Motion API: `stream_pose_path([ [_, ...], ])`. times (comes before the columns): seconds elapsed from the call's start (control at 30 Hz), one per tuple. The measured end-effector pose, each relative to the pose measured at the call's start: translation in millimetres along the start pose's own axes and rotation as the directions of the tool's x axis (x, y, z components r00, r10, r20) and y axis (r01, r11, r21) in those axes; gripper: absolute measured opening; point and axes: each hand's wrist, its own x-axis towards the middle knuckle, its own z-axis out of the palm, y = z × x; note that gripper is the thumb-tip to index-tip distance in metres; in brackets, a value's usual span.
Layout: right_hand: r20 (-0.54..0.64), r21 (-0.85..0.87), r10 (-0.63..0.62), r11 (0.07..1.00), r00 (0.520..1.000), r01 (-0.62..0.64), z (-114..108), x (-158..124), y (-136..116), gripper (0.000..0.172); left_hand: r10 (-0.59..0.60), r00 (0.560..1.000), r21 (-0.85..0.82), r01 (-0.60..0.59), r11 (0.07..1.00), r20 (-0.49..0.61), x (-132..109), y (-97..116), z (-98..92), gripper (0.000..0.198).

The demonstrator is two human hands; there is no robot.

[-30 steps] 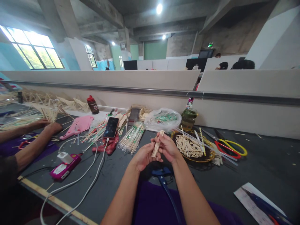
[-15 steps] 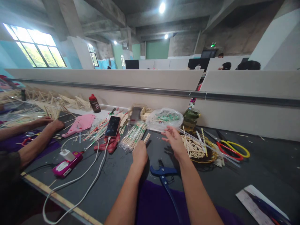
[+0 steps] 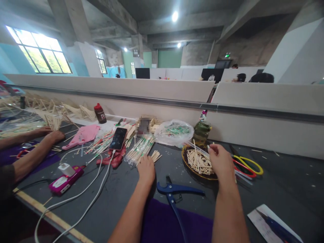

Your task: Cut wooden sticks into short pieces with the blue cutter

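Observation:
My left hand [image 3: 146,171] rests low over the table, fingers loosely bent and a little apart. Just beyond its right side lies a small fanned bundle of short wooden sticks [image 3: 156,155]. My right hand [image 3: 222,162] is at the right rim of a round dark basket [image 3: 186,165], thumb and fingers pinched on a thin white-tipped stick [image 3: 209,147]; most of it is hidden. Short cut sticks [image 3: 198,163] fill the basket. Between my forearms lies a blue pipe cutter [image 3: 172,190], its jaws apart, partly on purple cloth [image 3: 162,219].
Packs of wrapped chopsticks [image 3: 140,150], a phone [image 3: 118,138] on a cable and a plastic bag [image 3: 174,131] stand beyond my hands. Scissors [image 3: 246,167] and a green jar [image 3: 202,131] are to the right. A co-worker's hands [image 3: 54,136] work at far left, past a power strip [image 3: 66,180].
My left hand has lowered and loosened from the stick bundle, which now lies on the table. My right hand has moved right to the basket's edge and pinched.

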Motion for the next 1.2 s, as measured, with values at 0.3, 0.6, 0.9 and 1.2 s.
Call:
stream_pose_path([
  [0.3, 0.235, -0.424, 0.056, 0.904, 0.97, 0.05, 45, -11, 20, 0.018, -0.015, 0.998, -0.036, 0.017, 0.999, 0.053, 1, -2, -7.6, 0.022],
  [0.6, 0.23, -0.292, -0.005, 0.954, 0.973, 0.074, 35, -5, 12, 0.017, 0.022, 1.0, -0.09, -0.021, 0.996, 0.014, 5, -11, -7.7, 0.014],
  [0.9, 0.195, 0.233, -0.204, 0.96, 0.959, 0.156, 18, -15, -43, 0.029, -0.011, 0.997, -0.179, 0.025, 0.983, 0.077, 12, -18, 3.4, 0.019],
  [1.2, 0.345, 0.437, -0.232, 0.897, 0.91, 0.063, 25, -29, -64, 0.026, -0.104, 0.988, -0.326, 0.061, 0.943, -0.114, 11, -22, -4.4, 0.017],
])
